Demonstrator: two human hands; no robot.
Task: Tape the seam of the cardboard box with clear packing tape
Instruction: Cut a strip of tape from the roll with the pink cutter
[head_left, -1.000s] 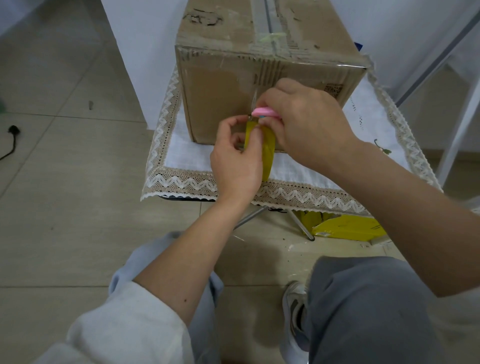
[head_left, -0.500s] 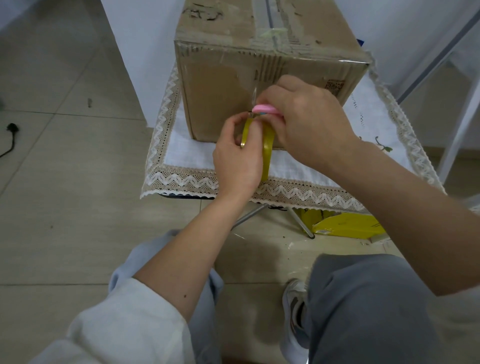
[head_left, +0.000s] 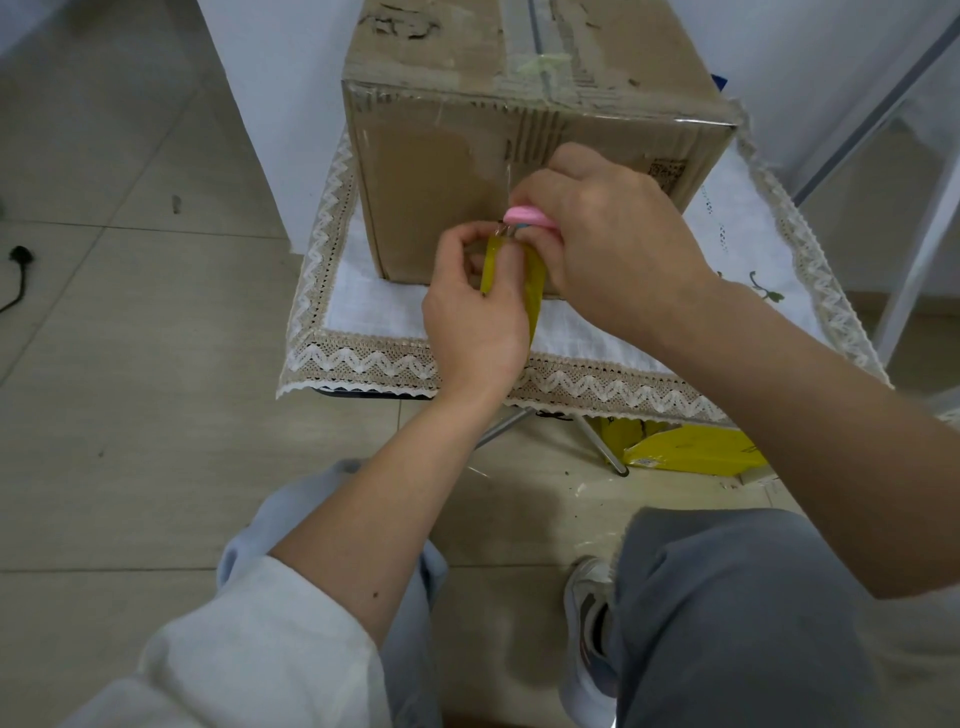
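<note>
A worn cardboard box (head_left: 441, 156) stands on a small table covered by a white cloth. Clear tape runs along its top seam (head_left: 540, 47) and down the front face. My left hand (head_left: 475, 317) grips a yellowish roll of packing tape (head_left: 535, 291) just in front of the box's lower front. My right hand (head_left: 608, 244) holds pink-handled scissors (head_left: 527, 215), their tips at the top of the roll where the tape strip leaves it. Most of the scissors are hidden inside my fist.
The white cloth with a lace border (head_left: 363, 358) hangs over the table's front edge. A yellow package (head_left: 691, 449) lies on the tiled floor under the table beside its metal legs. My knees and a shoe (head_left: 589, 623) are below. A black cable (head_left: 21, 270) lies far left.
Both hands have stayed at the box's front face. The tape roll has shifted slightly in my left hand, and the scissors remain at the strip.
</note>
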